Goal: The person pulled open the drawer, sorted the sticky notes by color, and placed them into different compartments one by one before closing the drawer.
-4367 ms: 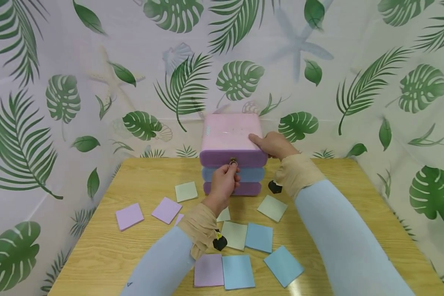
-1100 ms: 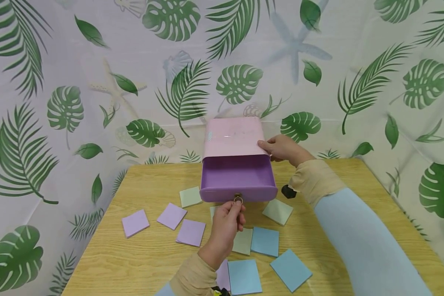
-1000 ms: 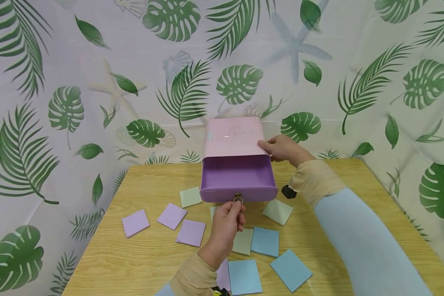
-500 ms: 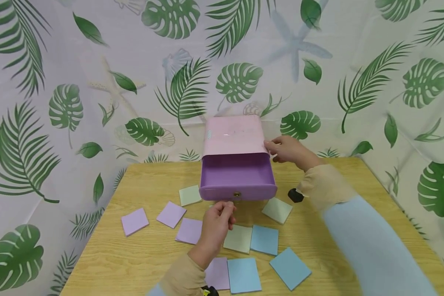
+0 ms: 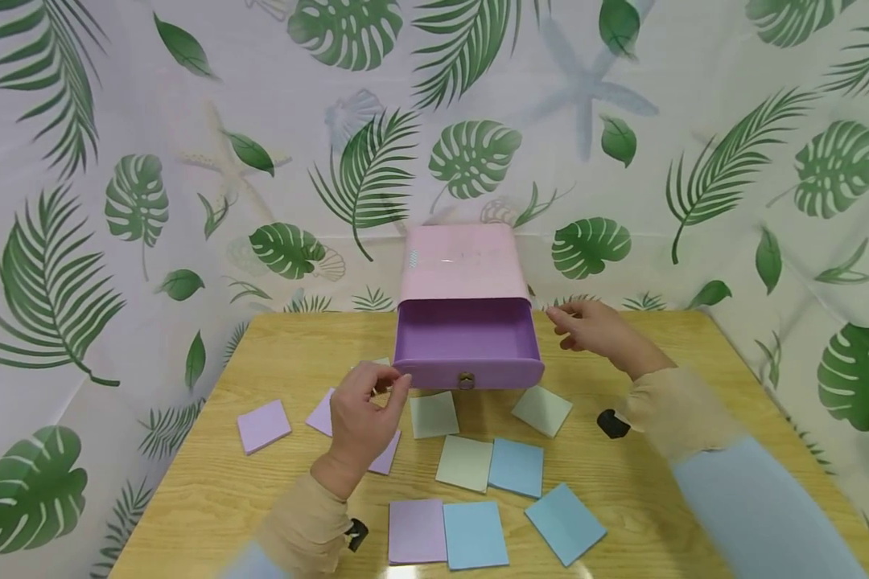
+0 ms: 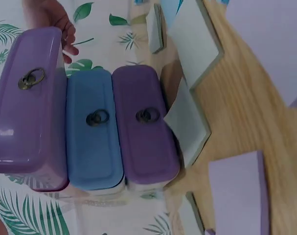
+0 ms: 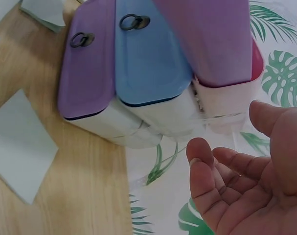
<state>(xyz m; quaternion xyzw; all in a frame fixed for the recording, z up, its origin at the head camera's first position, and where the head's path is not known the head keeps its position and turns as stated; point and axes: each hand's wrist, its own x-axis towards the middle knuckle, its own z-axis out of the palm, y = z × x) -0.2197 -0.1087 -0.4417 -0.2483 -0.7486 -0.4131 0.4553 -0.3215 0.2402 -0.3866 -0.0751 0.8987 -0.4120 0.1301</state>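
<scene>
A small pink chest of drawers [image 5: 463,261] stands at the back of the table. Its purple top drawer [image 5: 492,375] is pulled out and bare inside; a ring pull [image 5: 466,380] hangs from its front. Below, in the left wrist view, the blue drawer [image 6: 94,152] and the lower purple drawer [image 6: 146,142] are closed. By the top drawer's left front corner is my left hand [image 5: 362,422], thumb and fingers bent loosely, holding nothing; whether a fingertip touches the corner I cannot tell. My right hand [image 5: 601,331], fingers loosely bent, hovers right of the chest, apart from it.
Paper note pads lie over the wooden table [image 5: 203,498]: purple [image 5: 264,426], pale green [image 5: 465,463] and blue [image 5: 475,535], several in all. A leaf-print cloth [image 5: 275,145] hangs behind. A small black device [image 5: 613,424] sits at my right wrist.
The top drawer has come out from its closed position. My left hand has let go of the ring pull and moved left. My right hand has left the chest's side, moving right and down.
</scene>
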